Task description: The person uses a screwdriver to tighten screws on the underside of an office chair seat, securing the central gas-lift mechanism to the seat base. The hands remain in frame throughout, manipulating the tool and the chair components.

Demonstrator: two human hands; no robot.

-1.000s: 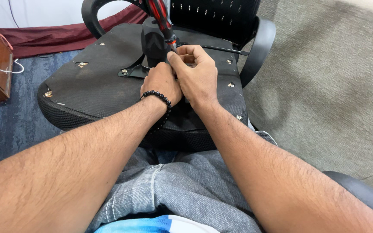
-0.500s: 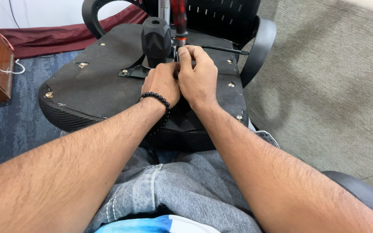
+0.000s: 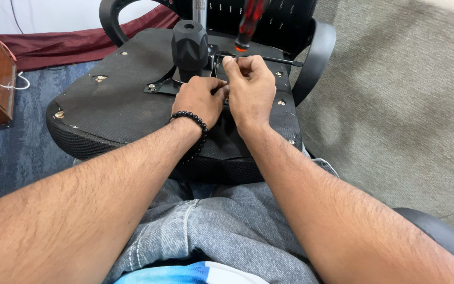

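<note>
1. Resting on the upturned chair seat (image 3: 111, 100), the left hand (image 3: 198, 100) is curling its fingers (image 3: 217, 90) shut against the metal plate (image 3: 160, 87), at 6 o'clock from the black knob (image 3: 189, 47).
2. Pinching something too small to tell, the right hand (image 3: 250, 89) is touching the left hand.
3. Standing at 12 o'clock from the right hand is a red-and-black screwdriver (image 3: 248, 23).

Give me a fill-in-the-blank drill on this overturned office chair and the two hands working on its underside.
1. The left hand wears a bracelet of ____ beads on its wrist.
2. The round black plastic column socket stands just ____ the left hand.
3. The red-and-black handled screwdriver rises above the ____ hand.
4. The person's legs are in grey ____.

Missing words: black; beyond; right; jeans
</note>
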